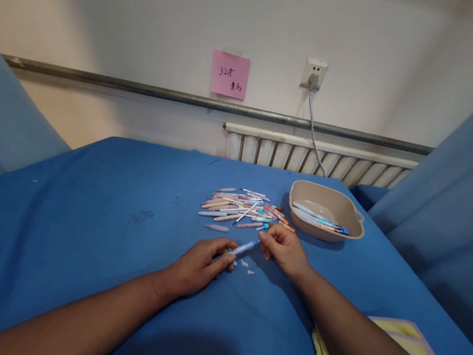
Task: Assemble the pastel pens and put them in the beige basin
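Observation:
A light blue pen (244, 248) slants up to the right between my two hands. My left hand (205, 262) grips its lower end between thumb and fingers. At the upper end, the thumb and fingertips of my right hand (282, 250) pinch the pen's tip; whether a separate part is in them is too small to tell. Just below the pen, several small white pieces (244, 263) lie on the blue cloth (151, 327). Beyond my hands is a loose pile of pen parts and pens (227, 208) in white, peach, pink, turquoise and orange.
A beige basin (354, 214) with several blue and white pens (317, 218) inside stands right of the pile. Under my right forearm lies a yellow cloth (406, 339). Behind the bed are a radiator (290, 155), a metal rail (152, 91) and a plugged-in cord (313, 123). Blue curtains hang on both sides.

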`<action>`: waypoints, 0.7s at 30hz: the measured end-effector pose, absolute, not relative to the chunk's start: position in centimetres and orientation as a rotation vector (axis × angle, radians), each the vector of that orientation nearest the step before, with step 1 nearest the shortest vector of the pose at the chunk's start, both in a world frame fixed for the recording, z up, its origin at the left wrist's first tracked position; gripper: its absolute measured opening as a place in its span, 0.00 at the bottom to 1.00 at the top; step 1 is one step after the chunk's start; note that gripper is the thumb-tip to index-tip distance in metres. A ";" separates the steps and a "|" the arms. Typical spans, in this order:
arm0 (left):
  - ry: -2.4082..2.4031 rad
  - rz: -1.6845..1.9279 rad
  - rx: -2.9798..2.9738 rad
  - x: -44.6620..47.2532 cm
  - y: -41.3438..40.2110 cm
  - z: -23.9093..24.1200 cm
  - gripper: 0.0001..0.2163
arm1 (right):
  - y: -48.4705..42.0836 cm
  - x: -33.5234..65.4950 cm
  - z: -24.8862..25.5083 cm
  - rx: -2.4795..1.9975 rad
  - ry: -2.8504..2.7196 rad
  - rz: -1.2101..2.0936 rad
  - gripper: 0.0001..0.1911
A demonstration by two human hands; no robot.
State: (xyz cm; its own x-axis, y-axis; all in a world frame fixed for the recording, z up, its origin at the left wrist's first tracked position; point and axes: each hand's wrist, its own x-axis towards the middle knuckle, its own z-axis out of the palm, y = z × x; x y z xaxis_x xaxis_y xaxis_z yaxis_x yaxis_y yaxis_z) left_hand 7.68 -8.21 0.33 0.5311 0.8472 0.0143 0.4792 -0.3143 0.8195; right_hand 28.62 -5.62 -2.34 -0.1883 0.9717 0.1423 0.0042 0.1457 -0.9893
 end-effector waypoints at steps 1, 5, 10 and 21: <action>1.070 0.576 1.977 7.7 -8.2 0.4 0.13 | -5.8 28.5 -2.4 -1.027 -1.451 1.229 0.21; 1.056 0.586 1.994 7.8 -8.4 0.4 0.13 | -6.3 27.9 -2.6 -1.052 -1.482 1.243 0.21; 1.054 0.586 1.920 7.8 -8.5 0.2 0.15 | -6.4 27.6 -2.7 -1.014 -1.416 1.305 0.18; 1.055 0.610 1.735 7.9 -8.1 0.1 0.15 | -6.3 28.6 -1.6 -0.872 -1.307 1.192 0.14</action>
State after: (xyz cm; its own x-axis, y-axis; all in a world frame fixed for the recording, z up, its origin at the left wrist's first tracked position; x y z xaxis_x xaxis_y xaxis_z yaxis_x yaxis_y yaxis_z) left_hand 7.94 -8.10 0.14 0.4974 0.8650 -0.0661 0.3743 -0.1453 0.9158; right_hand 28.61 -6.31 -1.59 -0.1192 0.9639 0.2382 -0.1486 0.2199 -0.9642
